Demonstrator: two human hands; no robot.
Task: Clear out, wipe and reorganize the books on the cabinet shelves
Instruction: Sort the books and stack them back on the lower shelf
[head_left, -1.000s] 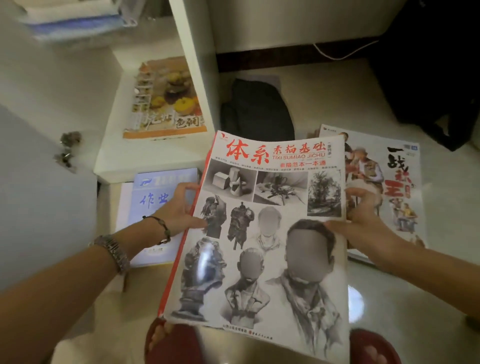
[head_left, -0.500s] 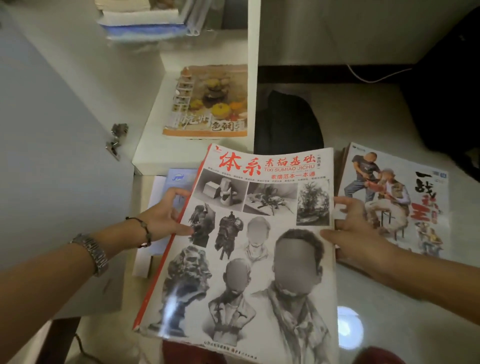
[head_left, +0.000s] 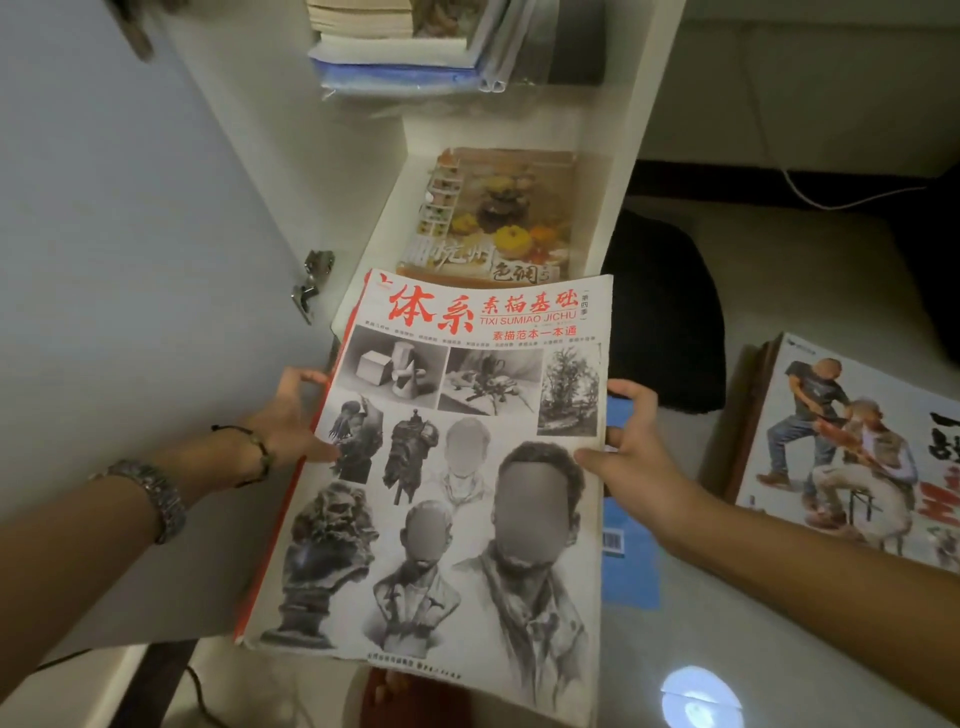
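Observation:
A large sketching book (head_left: 452, 467) with red Chinese title and grey pencil drawings is held flat in front of me. My left hand (head_left: 291, 415) grips its left edge, thumb on the cover. My right hand (head_left: 634, 441) grips its right edge. The book's far end reaches the front lip of the white cabinet's bottom shelf (head_left: 384, 234). On that shelf lies a colour painting book (head_left: 498, 218) with fruit on its cover. A higher shelf holds a stack of books and folders (head_left: 405, 47).
The open cabinet door (head_left: 130, 260) stands at my left, with a metal hinge (head_left: 311, 283). A blue book (head_left: 628, 561) lies on the floor under the held book. A pile topped by a figure-drawing book (head_left: 852, 457) sits at the right. A black bag (head_left: 670, 312) lies beside the cabinet.
The sketching book has moved left and forward, from over the floor toward the bottom shelf opening. Both hands keep their hold. The blue book now shows on its right side.

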